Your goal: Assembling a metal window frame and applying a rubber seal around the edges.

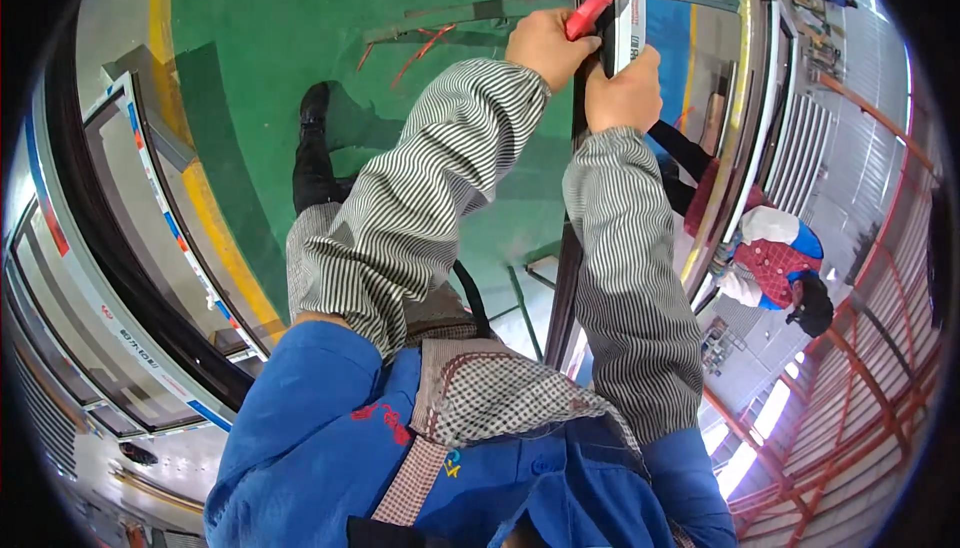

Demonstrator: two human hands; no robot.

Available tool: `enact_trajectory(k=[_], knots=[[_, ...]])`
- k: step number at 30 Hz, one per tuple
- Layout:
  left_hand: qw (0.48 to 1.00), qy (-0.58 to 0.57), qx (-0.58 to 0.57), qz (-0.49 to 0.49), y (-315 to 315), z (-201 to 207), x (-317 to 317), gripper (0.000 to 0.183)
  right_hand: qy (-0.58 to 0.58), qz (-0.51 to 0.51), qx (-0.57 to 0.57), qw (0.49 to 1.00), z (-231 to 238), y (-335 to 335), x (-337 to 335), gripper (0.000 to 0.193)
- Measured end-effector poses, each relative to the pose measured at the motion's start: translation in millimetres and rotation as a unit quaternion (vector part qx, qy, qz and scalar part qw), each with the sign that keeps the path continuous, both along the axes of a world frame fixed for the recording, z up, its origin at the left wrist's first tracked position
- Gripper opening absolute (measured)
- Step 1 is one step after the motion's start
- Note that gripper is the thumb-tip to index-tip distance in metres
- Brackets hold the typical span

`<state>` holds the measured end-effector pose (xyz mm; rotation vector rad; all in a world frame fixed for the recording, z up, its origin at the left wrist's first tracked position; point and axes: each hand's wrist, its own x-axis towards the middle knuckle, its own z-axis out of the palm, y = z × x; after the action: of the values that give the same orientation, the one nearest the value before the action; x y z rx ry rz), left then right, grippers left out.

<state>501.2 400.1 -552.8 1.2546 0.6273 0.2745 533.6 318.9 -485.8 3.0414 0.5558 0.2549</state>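
My left hand (545,48) is closed on a red-handled tool (596,8) with a grey tip, whose exact kind I cannot make out. The tip rests at a long frame bar (630,28) covered in white and blue film. My right hand (625,96) is wrapped around this bar just below the tool, thumb along its face. Close beside the bar, a dark frame edge (566,298) runs down toward my body. Striped sleeve covers are on both my forearms.
Another person (780,258) in a red checked garment is on the right. Framed panels (150,348) stand on the left. A grey trestle (490,10) with red strips lies beyond my left hand, over the green floor (260,38). Red steel beams (850,348) rise at far right.
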Motion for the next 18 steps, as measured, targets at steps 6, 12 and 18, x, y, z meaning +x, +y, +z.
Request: enact_trajectory(k=[6,12,18], knots=[[0.983,0.014,-0.118,0.138,-13,-4,-36,0.045,0.012,-0.046,0.014,0.999,5,5,0,0.055],[0.98,0.045,-0.167,0.096,-42,-19,-92,0.03,0.014,-0.027,-0.089,0.996,6,17,18,0.057],[0.984,0.007,-0.178,-0.006,-76,-11,-118,0.026,0.003,-0.002,-0.091,0.996,7,9,35,0.069]])
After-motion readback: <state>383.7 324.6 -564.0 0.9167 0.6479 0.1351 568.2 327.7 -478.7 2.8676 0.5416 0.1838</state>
